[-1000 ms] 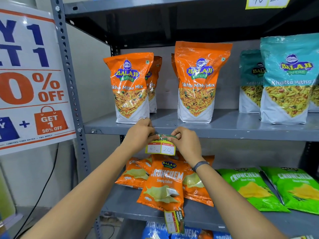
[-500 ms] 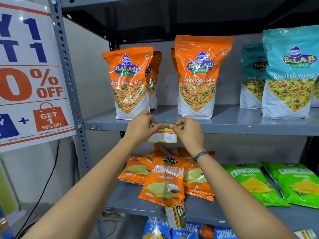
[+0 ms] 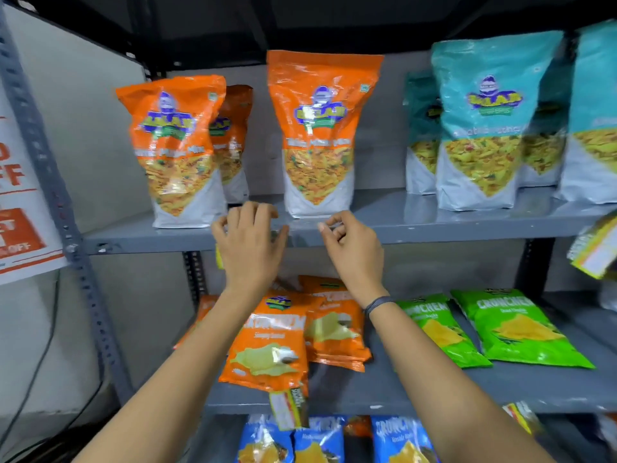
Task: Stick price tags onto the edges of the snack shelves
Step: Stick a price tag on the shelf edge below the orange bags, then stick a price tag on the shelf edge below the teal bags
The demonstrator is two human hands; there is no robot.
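Observation:
The grey middle shelf's front edge [image 3: 147, 243] runs across the view. My left hand [image 3: 248, 252] lies flat against that edge with fingers spread. It covers a yellow price tag [image 3: 218, 259], of which only a sliver shows at its left side. My right hand [image 3: 354, 248] hovers just right of it at the same edge, fingers loosely curled, with nothing visible in them. The view is blurred by motion.
Orange snack bags [image 3: 319, 135] and teal bags [image 3: 484, 125] stand on the middle shelf. Orange [image 3: 267, 349] and green chip packs [image 3: 521, 329] lie on the shelf below, which has a tag [image 3: 288, 407] on its edge. Another tag [image 3: 597, 248] hangs at the right. A sale poster [image 3: 20, 235] hangs left of the rack post [image 3: 50, 182].
Both hands held the tag by its top corners at the shelf edge. Now the right hand has let go and drawn right, the left hand covers the tag, and the view has swung right.

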